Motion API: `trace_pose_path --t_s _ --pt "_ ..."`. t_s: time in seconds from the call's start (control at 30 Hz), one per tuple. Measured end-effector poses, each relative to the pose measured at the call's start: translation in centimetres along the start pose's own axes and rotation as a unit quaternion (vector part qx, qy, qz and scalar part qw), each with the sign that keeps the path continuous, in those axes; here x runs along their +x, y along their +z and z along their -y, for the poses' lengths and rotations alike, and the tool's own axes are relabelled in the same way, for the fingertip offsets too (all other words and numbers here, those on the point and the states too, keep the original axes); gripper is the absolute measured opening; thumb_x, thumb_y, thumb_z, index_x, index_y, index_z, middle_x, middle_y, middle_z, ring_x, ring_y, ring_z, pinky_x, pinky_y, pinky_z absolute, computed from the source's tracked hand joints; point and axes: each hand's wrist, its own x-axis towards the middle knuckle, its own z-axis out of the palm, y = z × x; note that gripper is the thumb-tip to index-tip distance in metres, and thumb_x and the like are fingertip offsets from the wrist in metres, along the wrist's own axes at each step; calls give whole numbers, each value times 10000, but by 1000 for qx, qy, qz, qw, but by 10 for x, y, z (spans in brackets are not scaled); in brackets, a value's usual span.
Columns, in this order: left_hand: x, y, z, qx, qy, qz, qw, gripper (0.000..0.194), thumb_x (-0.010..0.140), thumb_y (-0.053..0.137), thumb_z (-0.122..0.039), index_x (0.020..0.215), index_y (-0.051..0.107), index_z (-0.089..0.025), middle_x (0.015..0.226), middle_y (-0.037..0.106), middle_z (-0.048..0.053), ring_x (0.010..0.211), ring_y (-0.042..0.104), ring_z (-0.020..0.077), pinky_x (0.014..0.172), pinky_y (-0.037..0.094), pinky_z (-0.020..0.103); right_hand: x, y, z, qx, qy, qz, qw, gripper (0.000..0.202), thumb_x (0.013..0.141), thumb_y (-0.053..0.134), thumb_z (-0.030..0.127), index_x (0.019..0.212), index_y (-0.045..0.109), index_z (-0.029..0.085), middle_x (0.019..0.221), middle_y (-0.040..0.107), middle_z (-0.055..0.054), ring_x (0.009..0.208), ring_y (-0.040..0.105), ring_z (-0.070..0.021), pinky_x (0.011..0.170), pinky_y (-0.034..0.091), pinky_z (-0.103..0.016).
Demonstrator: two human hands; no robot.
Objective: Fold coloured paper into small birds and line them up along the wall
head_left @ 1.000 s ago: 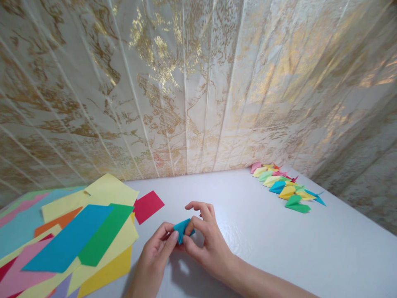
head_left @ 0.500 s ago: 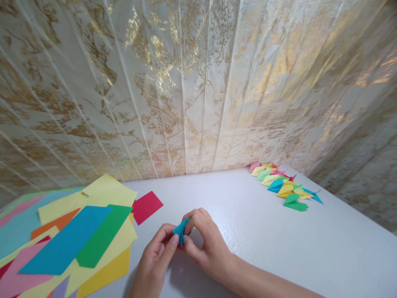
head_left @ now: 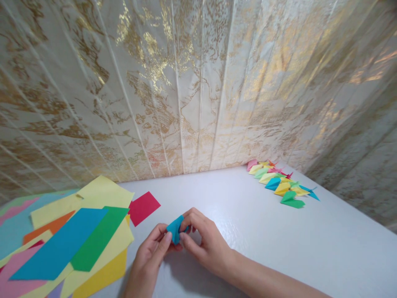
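Between my two hands is a small folded piece of blue paper (head_left: 174,229), held just above the white table. My left hand (head_left: 153,248) pinches its left side, thumb in front. From the right, my right hand (head_left: 201,240) grips the other edge with thumb and curled forefinger. The back of the folded paper and some fingertips are hidden. A red paper square (head_left: 144,207) lies flat on the table beyond my left hand.
Loose coloured sheets (head_left: 93,240) overlap in a pile at the left. Several folded paper figures (head_left: 276,182) stand in rows at the back right of the white table (head_left: 279,244). A gold-patterned curtain (head_left: 173,103) hangs behind.
The blue paper has turned so that a broader face shows. Both hands have shifted slightly left in the picture, as has the whole scene.
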Motion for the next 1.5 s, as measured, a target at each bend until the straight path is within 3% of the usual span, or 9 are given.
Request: trace_pose_path --t_s 0.3,0.47,0.6,0.7,0.8,0.93,1.17,1.3,1.5 --pt "-6 9 -8 9 0 1 1000 376 841 725 -531 1002 672 -195 941 688 30 838 623 189 760 488 266 -1 0 -3 12 39 -3 999 61 907 558 164 873 543 213 826 556 10 730 520 -132 696 443 -236" --pt "-4 7 -9 34 8 -10 999 368 856 698 -547 942 628 -196 880 690 24 825 634 194 748 494 272 1 -2 1 10 2 23 1000 35 917 556 189 899 541 215 852 543 -4 762 515 -145 714 466 -247" --pt "-6 12 -12 63 31 -74 995 449 812 723 -579 1043 564 -228 936 689 22 832 667 207 771 530 292 1 -1 0 21 35 15 999 67 914 574 201 853 549 212 816 548 6 726 516 -138 684 456 -240" --pt "-9 16 -13 115 89 -113 983 440 795 739 -563 1045 554 -252 986 678 26 894 674 217 809 540 285 1 1 -2 35 84 -4 996 114 916 615 240 817 571 203 774 568 17 690 510 -130 664 435 -237" --pt "-8 13 -12 183 128 -64 973 305 833 714 -512 945 608 -248 989 668 37 921 662 222 827 536 268 1 3 -4 54 112 -17 992 169 916 642 295 794 583 195 730 556 27 658 491 -125 640 418 -235" --pt "-3 5 -9 198 128 -15 972 245 887 657 -491 886 647 -246 1062 663 50 960 655 229 841 541 269 2 4 -5 70 129 -16 989 191 912 647 326 790 581 195 686 532 36 633 468 -124 600 391 -226" --pt "-9 12 -15 169 119 -54 977 293 831 707 -534 885 681 -247 1061 691 50 937 656 240 850 537 277 0 4 -5 52 134 -13 989 123 892 631 251 797 582 190 689 531 42 638 474 -115 624 395 -225" --pt "-7 8 -12 188 119 -48 974 288 839 700 -529 911 682 -250 1081 682 57 968 645 248 862 531 279 0 3 -4 41 133 -11 990 109 893 622 232 800 581 191 684 528 47 631 475 -115 623 391 -226" --pt "-3 3 -8 192 126 -56 972 284 852 687 -533 906 664 -255 1022 678 46 896 640 229 824 536 267 0 1 -1 11 66 -3 998 47 908 632 211 905 586 205 850 537 13 748 504 -139 709 423 -253"
